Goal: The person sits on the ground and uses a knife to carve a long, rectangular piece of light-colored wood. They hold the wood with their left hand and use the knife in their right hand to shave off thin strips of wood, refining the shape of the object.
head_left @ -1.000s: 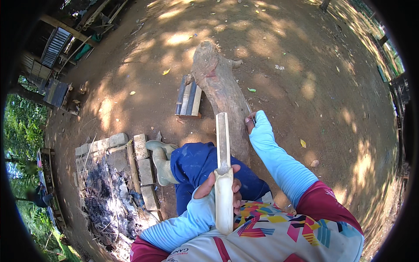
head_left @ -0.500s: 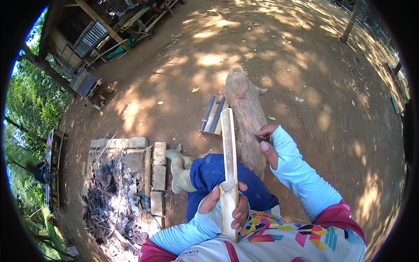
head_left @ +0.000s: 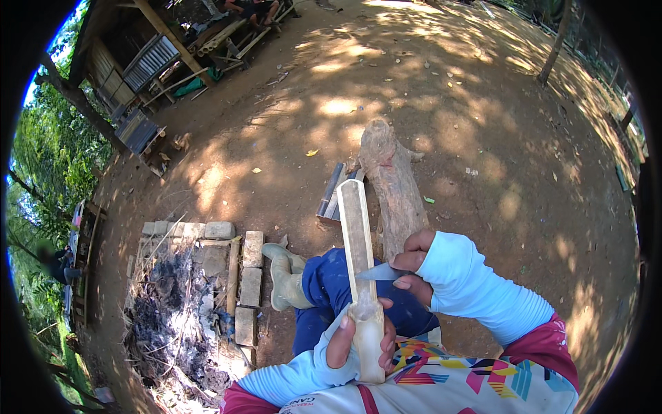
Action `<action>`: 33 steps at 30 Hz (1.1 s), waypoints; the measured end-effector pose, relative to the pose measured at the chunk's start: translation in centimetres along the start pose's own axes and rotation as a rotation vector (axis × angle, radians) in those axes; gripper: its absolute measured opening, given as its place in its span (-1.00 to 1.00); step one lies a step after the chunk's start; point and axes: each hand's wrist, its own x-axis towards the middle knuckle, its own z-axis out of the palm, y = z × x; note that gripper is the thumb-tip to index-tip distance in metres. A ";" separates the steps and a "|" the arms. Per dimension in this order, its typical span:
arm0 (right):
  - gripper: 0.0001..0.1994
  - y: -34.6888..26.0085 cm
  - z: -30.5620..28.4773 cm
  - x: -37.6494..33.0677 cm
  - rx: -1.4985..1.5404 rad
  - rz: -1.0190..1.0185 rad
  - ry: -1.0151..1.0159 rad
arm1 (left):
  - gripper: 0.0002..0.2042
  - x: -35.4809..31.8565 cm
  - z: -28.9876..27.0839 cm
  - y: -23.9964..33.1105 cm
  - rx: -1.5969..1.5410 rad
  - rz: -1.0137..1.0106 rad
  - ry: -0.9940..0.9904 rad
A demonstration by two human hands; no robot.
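Observation:
My left hand (head_left: 358, 339) is wrapped round the lower end of a pale split bamboo piece (head_left: 356, 228). The piece stands lengthwise in front of my body, its hollow channel facing up and its long strip pointing away from me. Between the thumb and fingers of my right hand (head_left: 414, 265) is a small knife (head_left: 378, 272). Its blade points left and lies across the bamboo channel, a little above the node; whether it touches cannot be made out. The knife's handle is hidden in my fingers.
A log (head_left: 393, 186) lies ahead, with dark bamboo pieces (head_left: 334, 193) beside it. To the left, bricks (head_left: 251, 286) edge an ash-filled fire pit (head_left: 183, 310). My boot (head_left: 281, 279) rests near them. Farther off are a wooden hut (head_left: 148, 55) and seated people (head_left: 254, 10).
My right hand has moved left and down, bringing the knife blade over the bamboo. The bamboo's far end has shifted slightly left and nearer, still in my left hand.

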 end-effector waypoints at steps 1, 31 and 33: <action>-0.79 0.0 -0.1 0.2 -0.008 -0.005 0.016 | -0.34 -0.1 -0.1 0.0 0.007 -0.011 -0.024; -0.74 -0.6 -2.7 2.3 0.006 -0.105 0.187 | -0.13 -1.3 1.3 -2.0 0.193 0.025 0.154; -0.74 -0.5 -2.9 2.4 0.018 -0.107 0.179 | -0.13 -1.2 1.3 -1.9 0.194 0.027 0.161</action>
